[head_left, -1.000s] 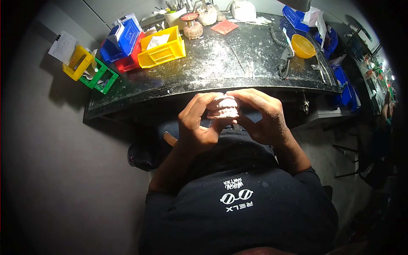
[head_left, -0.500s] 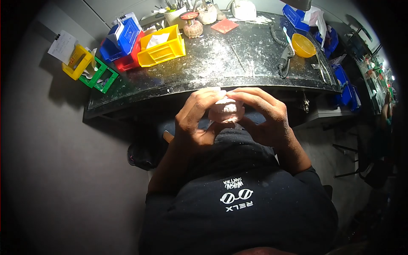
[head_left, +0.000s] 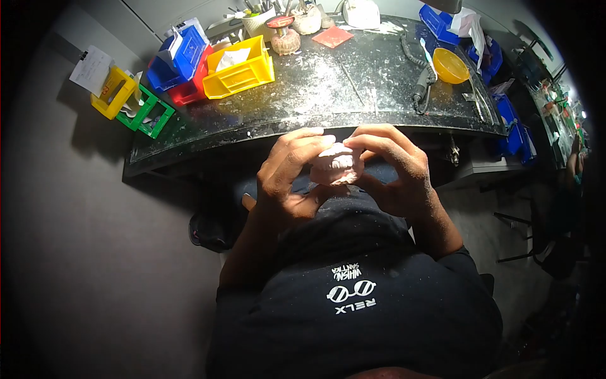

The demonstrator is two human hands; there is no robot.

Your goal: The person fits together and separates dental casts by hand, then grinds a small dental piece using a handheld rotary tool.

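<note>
Between both hands, in front of my body, is a pale plaster dental model (head_left: 338,165), with a ridged row of teeth facing me. My left hand (head_left: 291,174) grips it from the left, fingertips at the top edge and thumb underneath. From the other side my right hand (head_left: 396,165) holds it with bent fingers over the top and the thumb low on the side. The far face of the model is hidden. White dust clings to my fingers and forearms.
Beyond my hands stands a dusty black workbench (head_left: 303,104). On it are a yellow bin (head_left: 240,72), a red-topped glass jar (head_left: 285,39), a red sheet (head_left: 332,36), an orange bowl (head_left: 450,66) and a corded handpiece (head_left: 421,88). Blue bins (head_left: 440,26) stand at right.
The model has tipped slightly, showing more of its toothed front. My fingers have shifted on its top, with the right index finger drawn back a little.
</note>
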